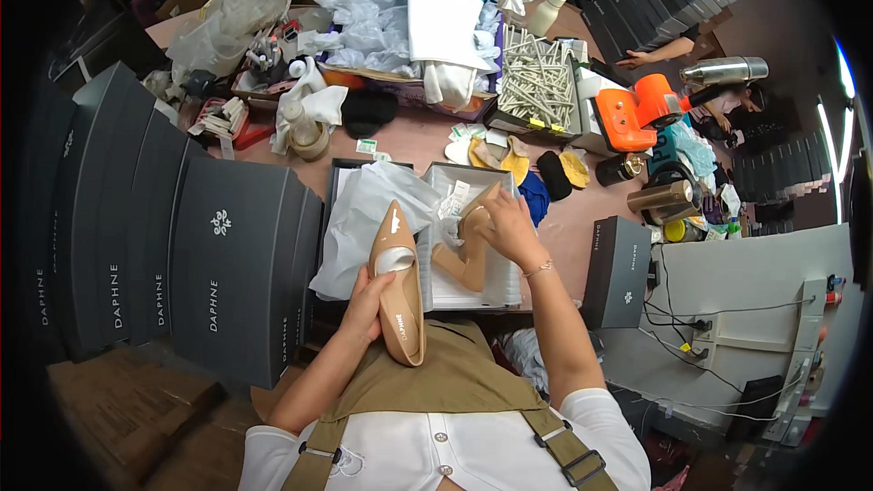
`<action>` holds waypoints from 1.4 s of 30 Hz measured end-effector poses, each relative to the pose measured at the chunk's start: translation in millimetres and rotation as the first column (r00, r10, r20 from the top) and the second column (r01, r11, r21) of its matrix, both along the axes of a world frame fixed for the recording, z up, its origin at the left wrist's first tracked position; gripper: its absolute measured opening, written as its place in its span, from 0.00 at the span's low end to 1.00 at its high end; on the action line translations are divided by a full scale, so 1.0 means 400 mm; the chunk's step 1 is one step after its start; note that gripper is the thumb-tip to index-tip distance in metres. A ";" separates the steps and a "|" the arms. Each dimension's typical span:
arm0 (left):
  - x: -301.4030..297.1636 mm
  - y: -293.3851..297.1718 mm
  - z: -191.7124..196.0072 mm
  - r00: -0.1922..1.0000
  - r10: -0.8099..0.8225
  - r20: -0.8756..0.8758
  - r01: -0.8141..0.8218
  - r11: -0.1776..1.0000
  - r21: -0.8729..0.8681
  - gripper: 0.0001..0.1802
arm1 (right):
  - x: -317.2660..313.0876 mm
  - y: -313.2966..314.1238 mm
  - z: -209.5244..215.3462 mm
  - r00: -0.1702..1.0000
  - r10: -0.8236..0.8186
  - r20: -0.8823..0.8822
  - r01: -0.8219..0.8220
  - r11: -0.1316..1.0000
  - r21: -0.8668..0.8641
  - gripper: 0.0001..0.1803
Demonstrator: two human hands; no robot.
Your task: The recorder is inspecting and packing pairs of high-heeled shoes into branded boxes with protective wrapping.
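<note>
At 6 o'clock, my left hand (364, 309) grips 1 tan pump (400, 295) by its heel end; at 1 o'clock my right hand (509, 227) closes on the other shoe (466, 250) in the open box (473, 291). Its tissue paper (373, 214) could snag, and my loose left hold might let the glossy pump slip.

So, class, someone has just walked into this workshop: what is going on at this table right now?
A person at a cluttered table is handling a pair of tan block-heeled shoes. The left hand holds one tan shoe up by its heel end, toe pointing away. The right hand rests on the second shoe, which lies in an open shoebox lined with white tissue paper. Closed dark grey boxes are stacked to the left.
</note>
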State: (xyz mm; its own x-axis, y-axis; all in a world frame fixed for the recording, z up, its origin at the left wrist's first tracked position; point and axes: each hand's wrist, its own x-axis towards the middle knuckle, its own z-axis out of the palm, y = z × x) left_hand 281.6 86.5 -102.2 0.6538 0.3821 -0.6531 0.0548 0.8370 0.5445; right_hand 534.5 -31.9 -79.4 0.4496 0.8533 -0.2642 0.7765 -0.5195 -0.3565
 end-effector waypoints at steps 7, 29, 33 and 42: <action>0.037 0.002 -0.005 0.997 0.081 -0.007 -0.082 0.996 -0.046 0.25 | -0.031 0.014 -0.295 0.889 0.176 0.422 -0.199 0.980 0.011 0.21; 0.078 -0.048 0.006 0.969 0.030 0.245 -0.080 0.977 0.195 0.36 | -0.219 0.113 0.037 0.978 -0.125 -0.166 0.196 0.818 0.540 0.39; 0.073 0.001 -0.001 0.978 -0.111 0.177 0.086 0.986 0.142 0.38 | -0.208 0.122 -0.022 0.801 -0.142 -0.582 0.373 0.878 0.299 0.40; 0.077 0.051 0.010 0.975 -0.214 -0.064 0.160 0.475 0.865 0.38 | -0.129 -0.113 -0.245 0.858 -0.512 -0.030 0.460 0.742 0.487 0.39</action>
